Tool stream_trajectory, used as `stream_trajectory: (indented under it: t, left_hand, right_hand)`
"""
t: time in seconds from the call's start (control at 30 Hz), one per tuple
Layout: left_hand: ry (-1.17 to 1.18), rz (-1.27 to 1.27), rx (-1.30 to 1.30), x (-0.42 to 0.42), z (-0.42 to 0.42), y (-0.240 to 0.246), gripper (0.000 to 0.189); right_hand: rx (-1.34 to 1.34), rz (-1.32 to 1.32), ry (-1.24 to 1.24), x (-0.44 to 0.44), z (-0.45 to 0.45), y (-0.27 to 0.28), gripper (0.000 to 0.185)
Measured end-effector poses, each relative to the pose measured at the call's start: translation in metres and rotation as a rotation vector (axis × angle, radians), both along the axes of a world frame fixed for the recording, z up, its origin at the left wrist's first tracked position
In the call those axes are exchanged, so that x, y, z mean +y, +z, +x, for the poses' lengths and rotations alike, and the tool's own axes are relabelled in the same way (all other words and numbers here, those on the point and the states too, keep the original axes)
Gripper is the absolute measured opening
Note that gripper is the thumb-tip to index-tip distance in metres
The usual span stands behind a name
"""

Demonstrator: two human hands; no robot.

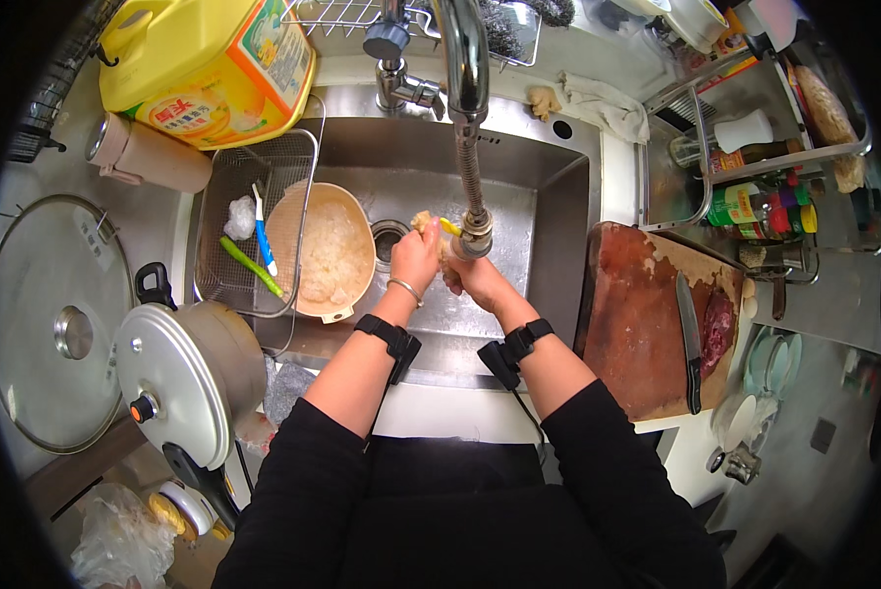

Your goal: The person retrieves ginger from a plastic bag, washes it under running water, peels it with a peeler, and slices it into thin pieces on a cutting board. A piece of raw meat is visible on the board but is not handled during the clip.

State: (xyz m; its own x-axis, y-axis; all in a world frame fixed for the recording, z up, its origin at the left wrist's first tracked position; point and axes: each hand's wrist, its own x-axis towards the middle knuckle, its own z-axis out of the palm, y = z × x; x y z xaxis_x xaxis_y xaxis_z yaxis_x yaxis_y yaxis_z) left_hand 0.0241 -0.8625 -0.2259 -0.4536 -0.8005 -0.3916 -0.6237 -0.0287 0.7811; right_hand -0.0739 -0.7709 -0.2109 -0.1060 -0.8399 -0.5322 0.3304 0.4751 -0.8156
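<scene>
My left hand (415, 258) grips a knobbly piece of ginger root (420, 220) over the stainless steel sink (496, 324), near its drain (390, 239). Close against it, my right hand (477, 281) has its fingers curled at the lower part of the ginger, partly hidden by the faucet's spout head (474, 239). A small bright yellow piece (451, 227) shows between the left thumb and the spout; I cannot tell what it is. Left of the hands, a beige basin (364, 254) in the sink holds cloudy water with pale matter in it.
A wire basket (212, 272) over the sink's left side holds a green pepper (249, 265) and a blue-white peeler-like tool (265, 239). A pressure cooker (183, 375) stands left. At right, a knife (686, 324) and raw meat (719, 331) lie on a cutting board (625, 316). More ginger (543, 101) sits behind the sink.
</scene>
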Motion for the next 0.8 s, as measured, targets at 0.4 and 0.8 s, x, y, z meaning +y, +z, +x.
stream_trajectory:
  t: [0.4,0.8]
  left_hand:
    - [0.098,-0.015,0.067,-0.002,0.003,0.007,0.06]
    - [0.18,0.07,0.07,0.001,0.007,0.021,0.058]
  right_hand:
    - [-0.057,-0.145,-0.118,-0.002,0.0,0.004,0.026]
    - [0.05,-0.054,-0.287,-0.003,0.005,0.006,0.023]
